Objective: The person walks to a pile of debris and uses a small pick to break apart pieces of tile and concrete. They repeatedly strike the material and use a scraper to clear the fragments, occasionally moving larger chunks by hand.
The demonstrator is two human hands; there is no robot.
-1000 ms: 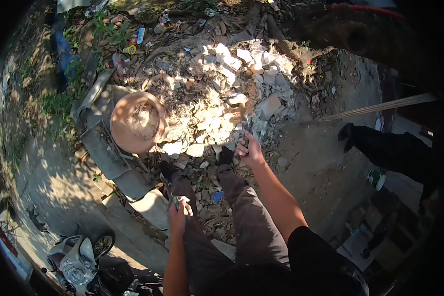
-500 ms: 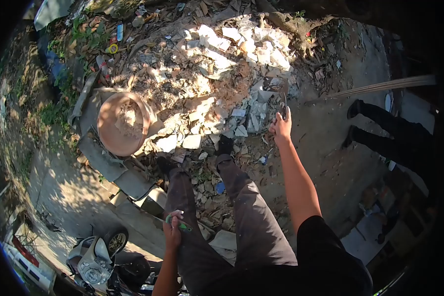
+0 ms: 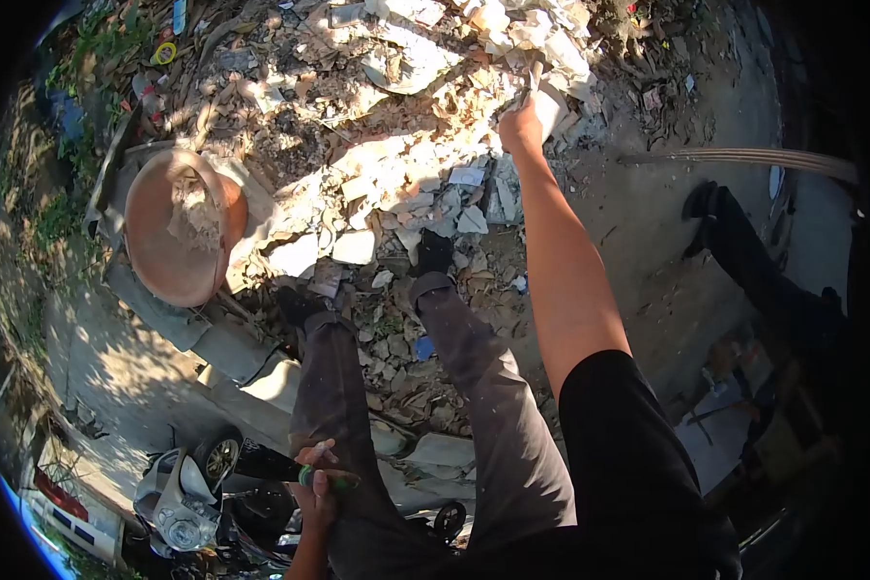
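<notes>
My right hand [image 3: 522, 128] reaches out to the top of the rubble pile [image 3: 406, 159], its fingers wrapped round a small tool [image 3: 535, 77] whose shape is partly hidden. A pale flat piece lies just beside this hand. Low in the view, my left hand [image 3: 316, 483] is near my left thigh, closed on a green object [image 3: 343, 478]. A round clay-coloured basin [image 3: 150, 232] with pale debris inside stands tilted at the left of the pile.
A person's dark-clothed legs [image 3: 744, 232] are at the right, below a long thin bundle of rods [image 3: 725, 155]. A parked motorcycle [image 3: 184, 503] stands at the lower left. Flat slabs [image 3: 232, 353] edge the rubble near my feet.
My right hand has moved up and slightly left with the tool, farther over the pile. The view has shifted, and my left hand appears lower. The person's legs at the right have changed position.
</notes>
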